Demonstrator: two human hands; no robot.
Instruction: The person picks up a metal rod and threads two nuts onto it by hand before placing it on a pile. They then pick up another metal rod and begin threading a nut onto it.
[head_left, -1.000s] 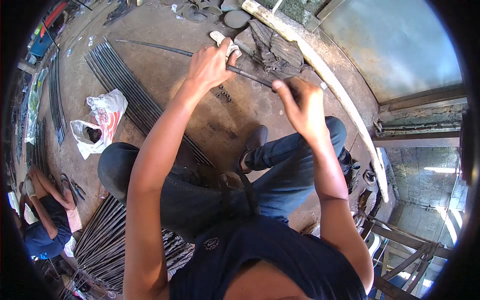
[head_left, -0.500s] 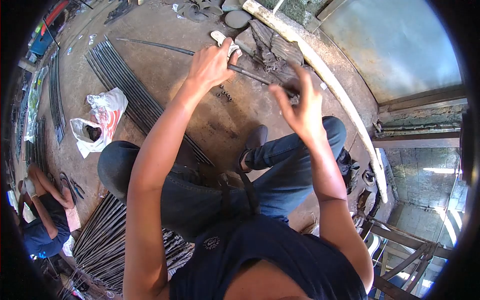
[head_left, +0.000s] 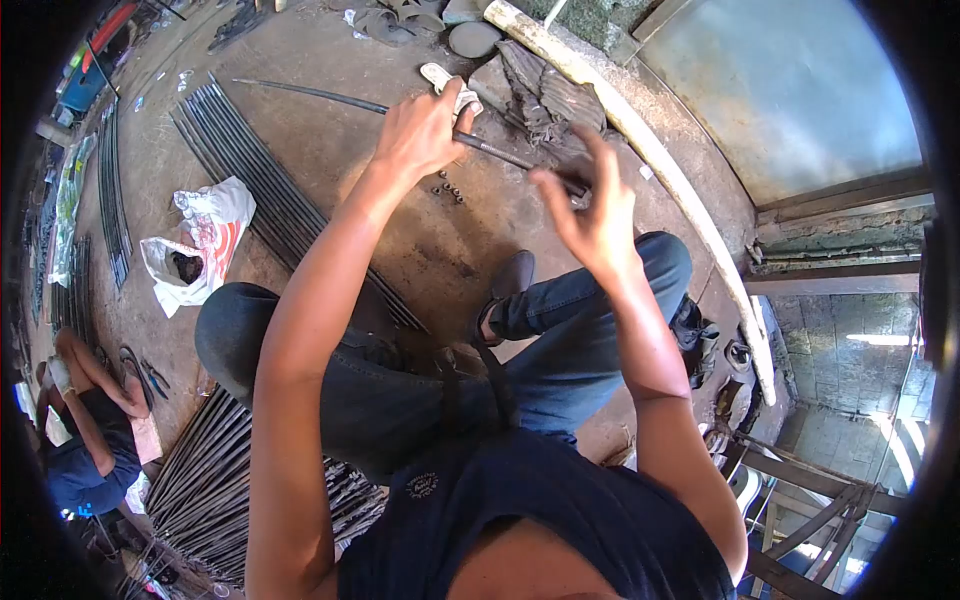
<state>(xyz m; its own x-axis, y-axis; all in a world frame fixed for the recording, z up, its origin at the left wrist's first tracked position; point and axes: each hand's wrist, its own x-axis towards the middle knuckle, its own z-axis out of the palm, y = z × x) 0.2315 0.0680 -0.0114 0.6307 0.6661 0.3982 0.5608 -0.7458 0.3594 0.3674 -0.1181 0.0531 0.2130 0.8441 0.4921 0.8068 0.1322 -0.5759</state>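
Fingers, left: curled shut at the far part of the floor (head_left: 330, 140), the left hand (head_left: 415, 135) gripping one dark rod (head_left: 495, 150) together with a folded pale cloth (head_left: 438, 75).

Fingers, right: parted, thumb and forefinger wide apart, the right hand (head_left: 600, 215) standing about the near end of the rod; whether it touches, cannot tell.

Rod, one, slender, ridged between the hands: raised over the floor, tilted, its long thin end running toward the floor's far left corner.

Small metal pieces (head_left: 447, 190), a handful: loose on the floor, beneath and near the left hand.

Long dark rods (head_left: 235, 150), one row: laid side by side, slanting from the far left part of the floor toward the middle.

White bag (head_left: 228, 215), red marks, mouth open, dark contents: left of that row.

Dark crumpled fabric (head_left: 565, 100), one heap: far edge of the floor, beyond the right hand, beside a flat round piece (head_left: 474, 40).

Pale pole (head_left: 636, 125), one: curving along the floor's right edge.

Rod bundle (head_left: 195, 475), large: near left corner of the floor.

Seated person (head_left: 95, 465), one: left edge, pliers (head_left: 154, 378) lying near.
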